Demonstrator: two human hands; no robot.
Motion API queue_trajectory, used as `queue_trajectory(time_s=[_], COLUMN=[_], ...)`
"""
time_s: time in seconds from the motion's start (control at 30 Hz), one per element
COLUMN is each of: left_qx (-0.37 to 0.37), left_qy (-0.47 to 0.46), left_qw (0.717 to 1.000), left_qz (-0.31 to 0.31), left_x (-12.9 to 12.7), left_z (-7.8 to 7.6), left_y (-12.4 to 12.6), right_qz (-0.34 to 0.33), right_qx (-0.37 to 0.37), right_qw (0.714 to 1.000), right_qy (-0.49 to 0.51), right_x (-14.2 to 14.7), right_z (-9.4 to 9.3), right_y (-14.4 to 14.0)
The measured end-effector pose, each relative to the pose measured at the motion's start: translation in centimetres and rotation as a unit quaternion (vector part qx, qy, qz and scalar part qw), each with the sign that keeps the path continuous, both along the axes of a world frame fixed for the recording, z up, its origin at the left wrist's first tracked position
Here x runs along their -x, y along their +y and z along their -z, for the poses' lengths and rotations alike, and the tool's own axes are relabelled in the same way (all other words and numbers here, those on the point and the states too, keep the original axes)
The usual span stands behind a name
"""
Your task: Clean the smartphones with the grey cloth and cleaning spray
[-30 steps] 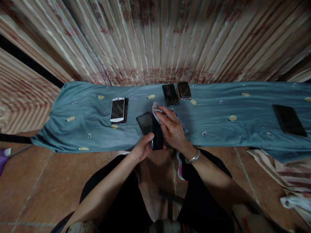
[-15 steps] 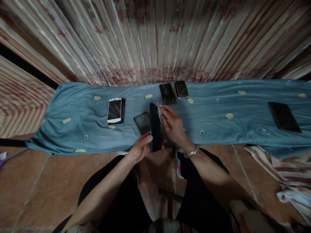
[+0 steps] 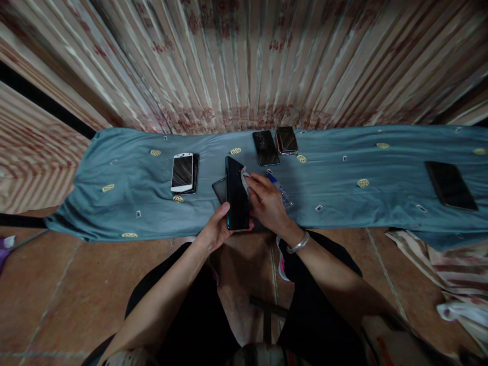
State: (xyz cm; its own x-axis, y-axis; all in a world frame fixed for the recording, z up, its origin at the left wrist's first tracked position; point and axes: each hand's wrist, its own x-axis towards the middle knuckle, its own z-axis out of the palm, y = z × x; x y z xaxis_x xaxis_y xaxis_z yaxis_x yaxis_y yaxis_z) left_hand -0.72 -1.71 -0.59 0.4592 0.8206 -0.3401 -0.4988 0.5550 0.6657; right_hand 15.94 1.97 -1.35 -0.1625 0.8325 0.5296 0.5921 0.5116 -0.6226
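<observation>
A dark smartphone (image 3: 236, 195) is gripped around its lower end by my left hand (image 3: 217, 226), thumb along the left edge. My right hand (image 3: 268, 199) pinches a small whitish wipe (image 3: 245, 177) against the phone's right side, near the top. Partly hidden behind the held phone, a grey phone (image 3: 219, 189) lies on the cloth. Just right of my right hand sits a clear and blue plastic packet or bottle (image 3: 280, 189), partly covered by the hand.
A blue cloth (image 3: 331, 203) covers the long narrow surface. A white phone (image 3: 182, 172) rests on a dark one at left. Farther back are a black phone (image 3: 266, 148) and a small stack of phones (image 3: 286, 140). A dark tablet-like device (image 3: 451, 185) lies far right. Curtains hang behind.
My left hand has turned the phone so more of its face shows, and it has shifted slightly left. My right hand still presses the wipe; the blue packet or bottle is now more exposed.
</observation>
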Motion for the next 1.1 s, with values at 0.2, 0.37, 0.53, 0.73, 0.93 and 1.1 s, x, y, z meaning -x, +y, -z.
queue_trajectory(time_s=[0.2, 0.37, 0.53, 0.73, 0.93, 1.1], left_qx=[0.023, 0.009, 0.012, 0.024, 0.028, 0.008], left_qy=[0.011, 0.019, 0.023, 0.021, 0.017, 0.013], left_qw=[0.999, 1.000, 1.000, 0.998, 0.998, 0.998], left_qz=[-0.019, -0.011, -0.003, -0.050, -0.056, -0.055], left_x=[-0.4, -0.9, -0.9, -0.7, -0.5, -0.3], left_z=[0.0, 0.1, 0.4, 0.4, 0.0, -0.1], left_y=[0.1, -0.1, 0.1, 0.6, 0.8, 0.8], right_qz=[-0.025, -0.044, -0.067, -0.101, -0.077, -0.048], right_qx=[-0.019, -0.026, -0.030, -0.027, 0.000, 0.036], right_qw=[0.999, 0.999, 0.997, 0.994, 0.996, 0.997], right_qy=[-0.007, 0.012, 0.018, 0.029, 0.034, 0.055], right_x=[0.4, 0.4, 0.4, 0.8, 1.0, 0.8], right_z=[-0.6, -1.2, -1.8, -2.1, -1.6, -0.5], right_y=[-0.7, -0.9, -1.1, -1.9, -1.8, -1.0])
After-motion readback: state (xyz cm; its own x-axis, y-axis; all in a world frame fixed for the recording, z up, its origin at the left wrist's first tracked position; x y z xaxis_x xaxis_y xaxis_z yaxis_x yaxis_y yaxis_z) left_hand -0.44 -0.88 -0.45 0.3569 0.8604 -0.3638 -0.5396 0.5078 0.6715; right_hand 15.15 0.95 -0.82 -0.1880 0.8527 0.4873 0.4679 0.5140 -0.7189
